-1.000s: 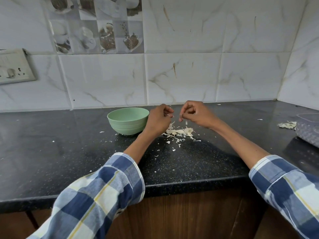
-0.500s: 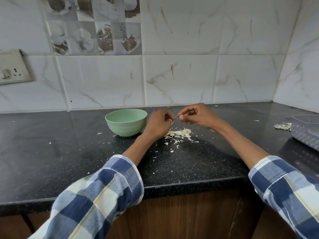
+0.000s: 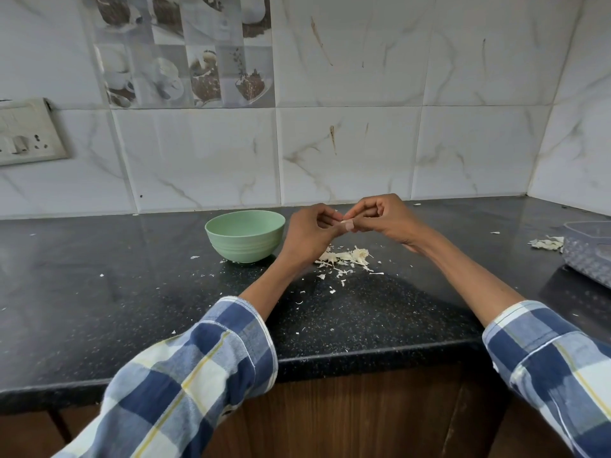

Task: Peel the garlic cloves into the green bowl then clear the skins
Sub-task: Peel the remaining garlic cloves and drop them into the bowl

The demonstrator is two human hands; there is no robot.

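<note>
A pale green bowl [image 3: 245, 235] stands on the black counter [image 3: 132, 292], left of my hands. My left hand [image 3: 307, 236] and my right hand [image 3: 383, 219] meet fingertip to fingertip above the counter, both pinching one small pale garlic clove [image 3: 347, 225] between them. Right below the hands lies a small heap of white garlic skins [image 3: 347, 257], with loose flakes scattered toward the front edge. What the bowl holds is hidden by its wall.
A clear plastic container [image 3: 588, 252] sits at the far right edge, with another small pile of skins [image 3: 547, 243] beside it. A tiled wall rises behind the counter, with a switch plate [image 3: 26, 133] at left. Wooden cabinet fronts are below the counter edge.
My two hands have drawn together and now touch at the fingertips on the clove. The view has shifted slightly.
</note>
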